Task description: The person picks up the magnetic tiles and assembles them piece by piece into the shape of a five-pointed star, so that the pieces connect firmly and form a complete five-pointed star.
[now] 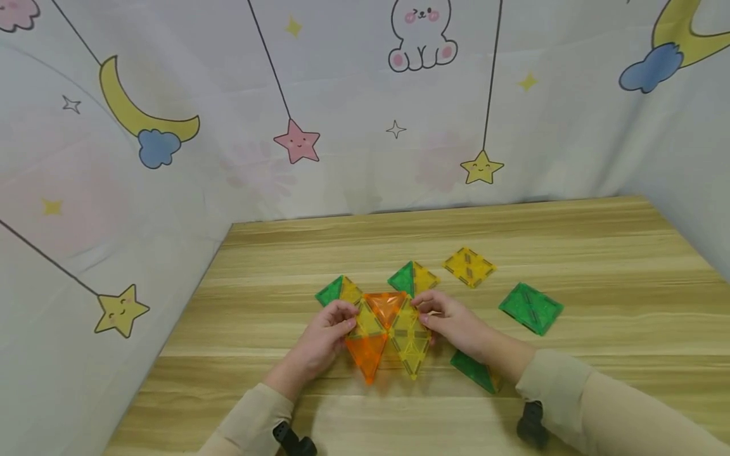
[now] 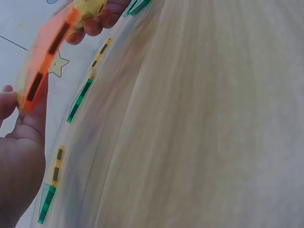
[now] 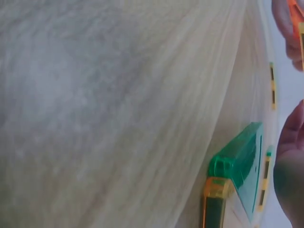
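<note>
Orange and yellow see-through triangular magnetic tiles [image 1: 386,306] are joined edge to edge and held up above the table. My left hand [image 1: 322,339] pinches the left yellow tile [image 1: 367,322] between thumb and fingers. On the other side, my right hand [image 1: 455,322] grips the edge of the right yellow tiles [image 1: 412,342]. A lower orange tile [image 1: 367,356] hangs point down beneath the left yellow one. The left wrist view shows an orange tile [image 2: 48,59] edge-on, raised off the tabletop. In the right wrist view, my right hand [image 3: 290,166] is partly cut off.
On the wooden table [image 1: 274,247] lie two green-and-yellow pairs [image 1: 329,291], a yellow pair [image 1: 469,267] and a green pair [image 1: 531,308]. Under my right forearm, a green tile [image 1: 473,369] with a yellow-orange edge is partly hidden. A printed curtain [image 1: 353,177] borders the table.
</note>
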The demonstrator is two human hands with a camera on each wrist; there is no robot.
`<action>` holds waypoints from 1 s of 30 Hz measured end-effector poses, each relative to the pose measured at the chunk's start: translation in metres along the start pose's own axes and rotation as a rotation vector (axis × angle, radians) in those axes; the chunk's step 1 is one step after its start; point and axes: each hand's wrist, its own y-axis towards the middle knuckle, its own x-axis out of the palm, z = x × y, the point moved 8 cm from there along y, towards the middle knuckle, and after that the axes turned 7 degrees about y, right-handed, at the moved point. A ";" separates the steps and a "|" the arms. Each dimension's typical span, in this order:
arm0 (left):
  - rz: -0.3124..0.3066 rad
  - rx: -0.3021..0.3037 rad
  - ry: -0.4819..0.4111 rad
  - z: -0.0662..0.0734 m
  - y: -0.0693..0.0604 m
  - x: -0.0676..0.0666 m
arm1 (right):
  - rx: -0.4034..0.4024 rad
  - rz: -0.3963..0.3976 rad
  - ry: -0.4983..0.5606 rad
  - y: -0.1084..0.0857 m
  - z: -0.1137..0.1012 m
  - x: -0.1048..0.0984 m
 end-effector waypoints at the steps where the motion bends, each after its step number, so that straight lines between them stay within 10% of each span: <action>1: 0.028 0.007 -0.012 0.000 0.000 0.000 | 0.001 0.000 0.009 0.000 0.001 0.001; 9: 0.171 0.071 -0.062 -0.002 0.002 0.002 | -0.012 -0.027 0.096 0.003 0.008 0.013; 30: -0.015 0.075 0.012 -0.005 -0.002 0.022 | -0.031 -0.077 -0.093 0.005 0.009 0.020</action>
